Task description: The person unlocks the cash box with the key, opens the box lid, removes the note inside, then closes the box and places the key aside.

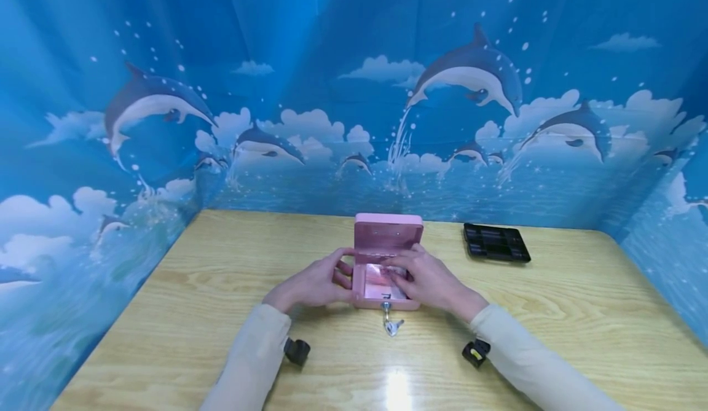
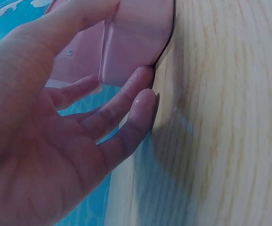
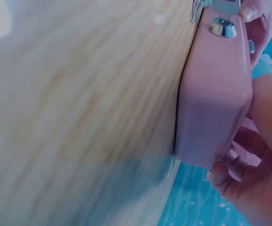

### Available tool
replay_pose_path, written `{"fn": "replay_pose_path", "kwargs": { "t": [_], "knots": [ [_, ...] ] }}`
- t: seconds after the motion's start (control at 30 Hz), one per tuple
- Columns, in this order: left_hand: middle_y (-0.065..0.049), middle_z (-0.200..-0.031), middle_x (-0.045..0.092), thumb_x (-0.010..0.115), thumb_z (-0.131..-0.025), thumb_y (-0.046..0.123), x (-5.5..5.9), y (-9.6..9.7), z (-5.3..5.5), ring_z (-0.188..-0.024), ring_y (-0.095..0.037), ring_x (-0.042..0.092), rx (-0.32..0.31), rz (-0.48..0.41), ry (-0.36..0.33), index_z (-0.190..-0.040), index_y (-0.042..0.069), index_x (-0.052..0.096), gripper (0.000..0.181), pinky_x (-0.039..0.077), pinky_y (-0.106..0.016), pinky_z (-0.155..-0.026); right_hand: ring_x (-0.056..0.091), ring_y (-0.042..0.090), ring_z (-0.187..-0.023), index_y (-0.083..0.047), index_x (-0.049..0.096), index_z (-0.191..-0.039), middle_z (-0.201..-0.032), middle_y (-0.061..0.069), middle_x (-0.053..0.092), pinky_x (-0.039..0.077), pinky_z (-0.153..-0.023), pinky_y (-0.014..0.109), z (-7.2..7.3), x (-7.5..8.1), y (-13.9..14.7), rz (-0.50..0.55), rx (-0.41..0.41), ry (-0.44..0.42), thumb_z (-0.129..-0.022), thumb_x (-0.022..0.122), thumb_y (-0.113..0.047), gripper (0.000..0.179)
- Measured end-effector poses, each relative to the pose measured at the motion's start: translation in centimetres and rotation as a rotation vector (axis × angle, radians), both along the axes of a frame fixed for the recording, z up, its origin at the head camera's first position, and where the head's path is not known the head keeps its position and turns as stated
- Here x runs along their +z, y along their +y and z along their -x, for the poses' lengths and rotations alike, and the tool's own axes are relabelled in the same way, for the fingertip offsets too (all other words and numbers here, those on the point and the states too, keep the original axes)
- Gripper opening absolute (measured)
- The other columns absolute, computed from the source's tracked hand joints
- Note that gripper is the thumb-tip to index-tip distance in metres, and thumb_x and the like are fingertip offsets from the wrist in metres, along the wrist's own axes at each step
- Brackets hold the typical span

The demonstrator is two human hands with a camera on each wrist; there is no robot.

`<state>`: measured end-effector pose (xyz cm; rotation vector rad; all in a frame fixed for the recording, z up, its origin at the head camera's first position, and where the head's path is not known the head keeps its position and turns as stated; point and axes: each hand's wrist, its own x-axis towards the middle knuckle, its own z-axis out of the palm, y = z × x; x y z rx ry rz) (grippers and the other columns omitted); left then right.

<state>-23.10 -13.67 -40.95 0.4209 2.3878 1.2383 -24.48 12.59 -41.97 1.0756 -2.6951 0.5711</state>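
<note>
A small pink cash box [image 1: 388, 304] stands on the table with its lid [image 1: 388, 234] raised. Keys [image 1: 393, 326] hang from the lock [image 3: 223, 27] on its front. My left hand [image 1: 319, 280] is at the box's left side, its thumb and loosely bent fingers [image 2: 137, 104] touching the side and back edge. Over the right wall reaches my right hand [image 1: 428, 276], fingers inside the box above a shiny, reddish flat sheet [image 1: 378, 281]. Whether its fingertips pinch the sheet is unclear. Part of that hand's fingers are bent by the right rim in the right wrist view.
A black compartment tray [image 1: 496, 243] lies on the wooden table [image 1: 232, 276], to the right and behind the box. Blue curtains [image 1: 332, 122] with dolphins hang along the back and sides of the table.
</note>
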Motion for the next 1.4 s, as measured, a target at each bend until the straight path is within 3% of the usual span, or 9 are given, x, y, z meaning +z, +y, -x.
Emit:
{"fn": "replay_pose_path", "kwargs": {
  "t": [0.17,0.27,0.4,0.53,0.7,0.93,1.17,1.4],
  "knots": [
    [-0.007,-0.131,0.062,0.086,-0.081,0.022,-0.1,0.0,-0.1,-0.113,-0.019,0.066,-0.003,-0.002,0.007,-0.155,0.023,0.036,0.09,0.054,-0.045,-0.104,0.052,0.009,-0.086,-0.015,0.074,-0.121,-0.099,-0.004,0.07,0.05,-0.071,0.023,-0.6,0.7,0.0,0.125,-0.036,-0.1,-0.09,0.077,-0.012,0.032],
    [-0.007,-0.131,0.062,0.087,-0.081,0.023,-0.1,0.0,-0.1,-0.113,-0.019,0.066,-0.001,0.002,0.011,-0.156,0.023,0.036,0.09,0.055,-0.045,-0.103,0.054,0.006,-0.076,-0.012,0.075,-0.115,-0.092,-0.004,0.066,0.051,-0.062,0.02,-0.8,1.0,0.1,0.196,-0.038,-0.178,-0.089,0.076,-0.008,0.026],
    [-0.008,-0.131,0.062,0.087,-0.08,0.023,-0.1,0.0,-0.1,-0.113,-0.019,0.066,0.002,0.007,0.018,-0.155,0.023,0.036,0.091,0.055,-0.046,-0.103,0.057,0.003,-0.069,-0.011,0.075,-0.112,-0.091,0.001,0.066,0.054,-0.059,0.019,-1.1,1.3,0.3,0.219,0.004,-0.243,-0.089,0.071,0.0,0.026],
    [-0.008,-0.13,0.062,0.087,-0.08,0.023,-0.1,0.0,0.0,-0.113,-0.019,0.066,0.003,0.009,0.018,-0.155,0.023,0.037,0.09,0.055,-0.046,-0.103,0.056,0.002,-0.07,-0.012,0.075,-0.116,-0.096,0.003,0.07,0.054,-0.059,0.02,-1.4,1.5,0.5,0.235,0.019,-0.255,-0.089,0.067,0.004,0.032],
    [-0.008,-0.13,0.062,0.086,-0.081,0.022,-0.1,0.0,-0.1,-0.113,-0.019,0.066,-0.002,0.002,0.022,-0.155,0.022,0.037,0.089,0.055,-0.046,-0.103,0.053,0.002,-0.065,-0.014,0.077,-0.115,-0.099,0.0,0.074,0.049,-0.053,0.02,-1.7,2.1,0.8,0.287,-0.01,-0.208,-0.092,0.069,0.0,0.028],
    [-0.008,-0.13,0.062,0.086,-0.081,0.024,0.0,0.1,-0.2,-0.113,-0.019,0.065,0.011,0.006,0.018,-0.154,0.023,0.038,0.088,0.054,-0.047,-0.105,0.056,0.005,-0.066,-0.014,0.078,-0.112,-0.097,-0.002,0.076,0.051,-0.056,0.021,-2.1,3.5,2.0,0.349,-0.015,-0.109,-0.091,0.072,0.0,0.026],
    [-0.008,-0.131,0.061,0.085,-0.083,0.025,0.0,0.1,-0.3,-0.114,-0.019,0.065,-0.017,0.014,0.024,-0.157,0.023,0.034,0.089,0.055,-0.045,-0.104,0.057,0.004,-0.066,-0.02,0.079,-0.111,-0.094,-0.006,0.076,0.052,-0.056,0.022,-2.4,5.2,4.1,0.373,-0.06,-0.023,-0.091,0.073,0.001,0.029],
    [-0.007,-0.132,0.061,0.083,-0.086,0.032,-0.1,0.1,-0.2,-0.114,-0.018,0.065,-0.026,0.06,0.04,-0.16,0.024,0.03,0.092,0.054,-0.045,-0.104,0.05,0.005,-0.059,-0.02,0.079,-0.112,-0.094,-0.004,0.074,0.045,-0.05,0.022,-2.8,6.6,6.9,0.369,-0.122,-0.018,-0.093,0.072,-0.002,0.027]
  ]
}}
